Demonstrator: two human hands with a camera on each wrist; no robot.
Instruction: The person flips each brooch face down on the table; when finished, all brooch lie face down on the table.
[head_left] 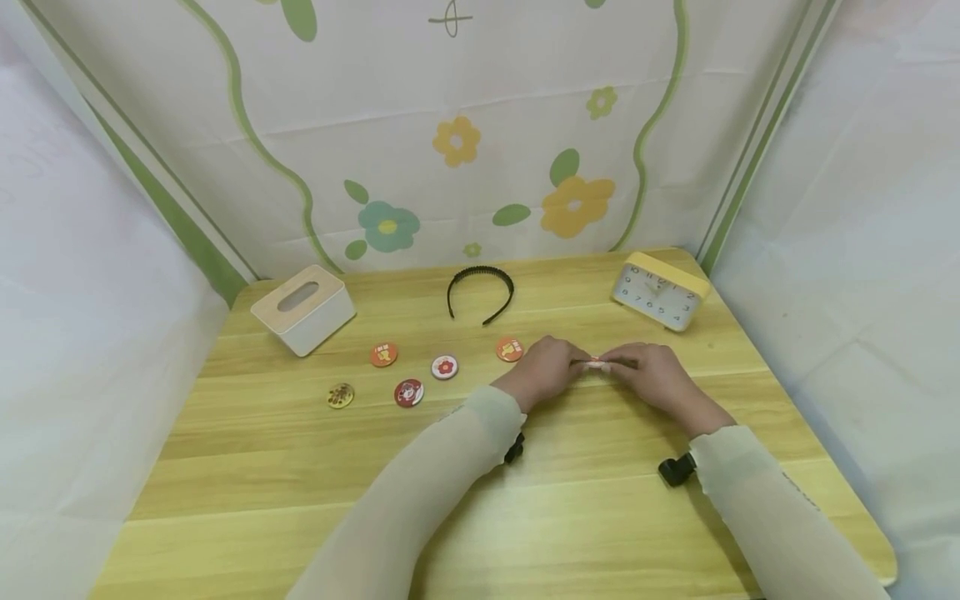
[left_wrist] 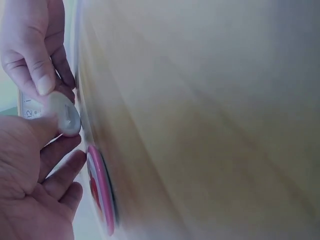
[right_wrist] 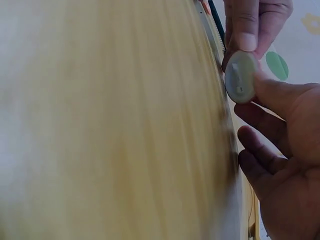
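Observation:
Both hands pinch one round pin badge (head_left: 596,363) between them, at the right of the table. My left hand (head_left: 546,369) grips its left edge and my right hand (head_left: 651,373) its right edge. In the right wrist view the badge's pale back (right_wrist: 241,77) shows, with a pin clasp across it. The left wrist view shows the same back, tilted on edge. Left of my left hand lies an orange badge (head_left: 509,349). Farther left are a white badge with a red flower (head_left: 445,367), a red badge (head_left: 408,392), another orange badge (head_left: 383,354) and a yellow badge (head_left: 341,396).
A black headband (head_left: 481,270) lies at the back of the wooden table (head_left: 262,492). At the back left stands a tissue box (head_left: 324,321) with a wooden lid. A yellow-framed clock (head_left: 660,292) leans back beyond my right hand. Fabric walls enclose the table.

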